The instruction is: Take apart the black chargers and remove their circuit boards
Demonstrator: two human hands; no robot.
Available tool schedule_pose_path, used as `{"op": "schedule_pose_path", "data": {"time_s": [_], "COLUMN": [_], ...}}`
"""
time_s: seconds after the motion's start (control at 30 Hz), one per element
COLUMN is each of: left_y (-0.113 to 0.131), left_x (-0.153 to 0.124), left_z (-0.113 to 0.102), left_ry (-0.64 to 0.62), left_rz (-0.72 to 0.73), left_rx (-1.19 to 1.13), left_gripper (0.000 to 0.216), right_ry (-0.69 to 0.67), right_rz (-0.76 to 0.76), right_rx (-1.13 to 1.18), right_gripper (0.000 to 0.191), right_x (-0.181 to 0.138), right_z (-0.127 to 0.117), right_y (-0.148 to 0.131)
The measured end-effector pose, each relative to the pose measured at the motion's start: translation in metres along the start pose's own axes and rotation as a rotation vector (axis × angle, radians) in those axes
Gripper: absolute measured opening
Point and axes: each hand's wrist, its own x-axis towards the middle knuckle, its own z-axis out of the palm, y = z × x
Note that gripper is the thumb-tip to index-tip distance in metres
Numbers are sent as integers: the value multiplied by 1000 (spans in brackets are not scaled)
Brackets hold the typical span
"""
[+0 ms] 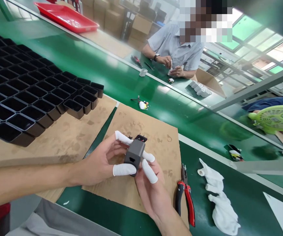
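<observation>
At the bench [92,207], our left hand [94,169] and right hand [153,194] grip one case [135,150]; its black panel [141,138] seems not yet seated.

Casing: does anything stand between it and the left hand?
No obstacle is visible: the left hand holds the casing, with only white finger cots coming between fingertips and surface.

- Dark grey box-shaped plastic housing [137,150]: smooth, matt.
- White finger covers [124,169]: thin, matt, lightly wrinkled.
- Black open rectangular plastic cases [34,114]: smooth, faintly shiny.
- Brown flat cardboard sheet [156,131]: matt, stained.
- Green surface [99,73]: smooth, glossy.
- Red-and-black-handled pliers [187,190]: metal tips, plastic-looking grips.
- Red shallow plastic tray [66,16]: glossy.
- White crumpled cloth-like pieces [224,209]: soft, matt.
</observation>
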Motion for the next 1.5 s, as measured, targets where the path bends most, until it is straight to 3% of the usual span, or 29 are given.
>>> {"op": "schedule_pose_path", "data": {"time_s": [0.23,0.37,0.53,0.67,0.77,0.9,1.0,1.07,1.2,1.27,1.33,1.43,1.5], "left_y": [0,-2,0,4,4,2,4,9,20,25,27,30,32], "left_x": [3,-1,-9,-8,-4,0,3,6,13,15,16,16,16], "left_z": [6,7,3,1,1,2,-1,-4,-12,-14,-14,-14,-16], "left_ry": [156,133,17,47,53,20,-4,71,316,381,418,463,465], "left_rz": [-80,-105,-147,-142,-132,-165,-194,-168,-96,-96,-117,-157,-179], "left_rx": [-102,-117,-52,92,7,-82,-63,-27,77,95,99,120,150], "left_gripper": [51,49,44,45,48,56,54,53,51,55,60,64,65], "right_ry": [-36,-12,8,-34,-42,-68,-60,55,528,647,507,31,-128], "right_rz": [-129,-189,-200,-130,-133,-254,-394,-481,-705,-764,-653,-272,-122], "right_rx": [-254,-317,-299,-247,-252,-351,-586,-733,-876,-944,-1081,-1342,-1447], "right_gripper": [57,75,69,69,68,61,50,39,24,23,29,29,29], "right_x": [7,6,6,8,8,3,0,2,10,11,8,-2,-7], "right_z": [-12,-12,-11,-17,-19,-14,-18,-30,-63,-75,-79,-74,-71], "right_y": [20,27,21,14,15,14,2,-13,-52,-68,-77,-77,-72]}}
